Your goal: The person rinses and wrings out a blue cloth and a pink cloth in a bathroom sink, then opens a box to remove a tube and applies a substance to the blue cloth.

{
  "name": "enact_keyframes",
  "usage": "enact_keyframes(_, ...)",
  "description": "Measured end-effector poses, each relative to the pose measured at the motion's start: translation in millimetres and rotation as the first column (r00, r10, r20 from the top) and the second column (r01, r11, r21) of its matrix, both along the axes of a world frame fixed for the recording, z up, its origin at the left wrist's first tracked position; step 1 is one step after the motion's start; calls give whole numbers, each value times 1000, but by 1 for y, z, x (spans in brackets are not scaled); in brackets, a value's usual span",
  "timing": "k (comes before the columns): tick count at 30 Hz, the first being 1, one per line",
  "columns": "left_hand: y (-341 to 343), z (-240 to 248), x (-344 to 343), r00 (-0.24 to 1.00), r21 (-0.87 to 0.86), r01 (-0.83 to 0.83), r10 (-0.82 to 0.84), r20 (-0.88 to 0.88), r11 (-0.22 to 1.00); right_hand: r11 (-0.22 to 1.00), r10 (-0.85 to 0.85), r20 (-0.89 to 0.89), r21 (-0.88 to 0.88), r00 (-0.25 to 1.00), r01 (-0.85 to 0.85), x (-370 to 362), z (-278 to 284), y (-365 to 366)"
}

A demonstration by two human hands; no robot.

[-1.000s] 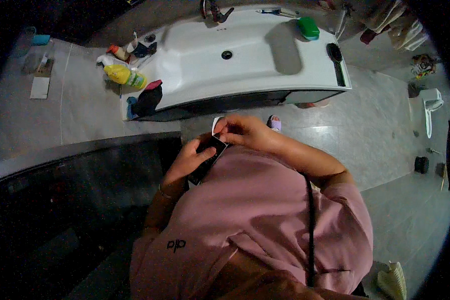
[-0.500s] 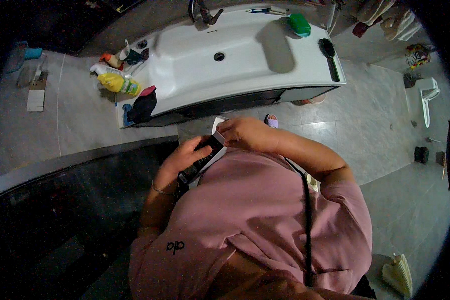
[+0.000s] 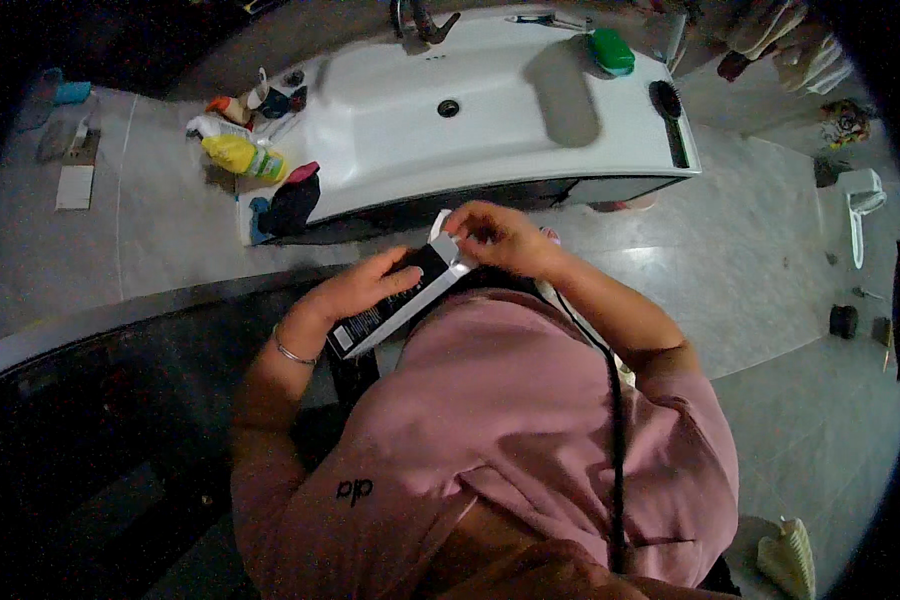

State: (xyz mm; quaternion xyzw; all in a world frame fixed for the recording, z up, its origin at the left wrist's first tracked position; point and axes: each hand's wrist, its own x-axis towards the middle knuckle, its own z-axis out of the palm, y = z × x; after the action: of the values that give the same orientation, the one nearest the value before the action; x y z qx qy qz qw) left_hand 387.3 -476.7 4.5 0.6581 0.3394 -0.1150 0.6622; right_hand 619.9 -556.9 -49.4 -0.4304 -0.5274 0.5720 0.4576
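A long, narrow black-and-white cardboard box [image 3: 378, 322] is held at a slant in front of my body, its upper end open. My left hand [image 3: 362, 287] is closed around its side, thumb across the black face. At the open end, a white flap [image 3: 439, 226] stands up beside the curled fingers of my right hand [image 3: 502, 240]. Those fingers are pinched together at the opening; whether they grip the flap or something inside is hidden. A small shiny patch [image 3: 460, 268] shows under them.
Beyond my hands is a white washbasin [image 3: 390, 160] with a dark tap [image 3: 425, 25]. A yellow bottle [image 3: 240, 158] and dark cloth [image 3: 292, 202] lie at its left end. A green soap box [image 3: 611, 52] and black hairbrush [image 3: 667, 105] are at the right.
The box has come out farther from my body, so more of its length shows. Both hands have moved a little toward the basin, and my right fingers have shifted at the open end.
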Motion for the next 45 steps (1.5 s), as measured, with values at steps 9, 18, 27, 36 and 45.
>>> enact_keyframes(9, 10, 7, -21, 992, 142, -59, 43, 118, 988, 948, -44, -54, -318, 998, 25, 16, 8, 12)
enact_keyframes(18, 10, -4, -100, 921, 145, -389, 385, 60, 910, 898, -358, -109, -314, 927, 310, 25, -6, 19)
enact_keyframes(27, -20, -71, -93, 698, -489, -315, 548, 461, 813, 755, -500, -534, -654, 682, 42, -17, -3, 13)
enact_keyframes(36, -39, -29, -144, 757, -372, -492, 598, 262, 787, 762, -345, -587, -631, 733, -146, -117, 7, 11)
enact_keyframes(45, -76, 12, -267, 383, -111, -824, 691, 613, 555, 610, -68, -725, -574, 685, -546, -304, 21, 0)
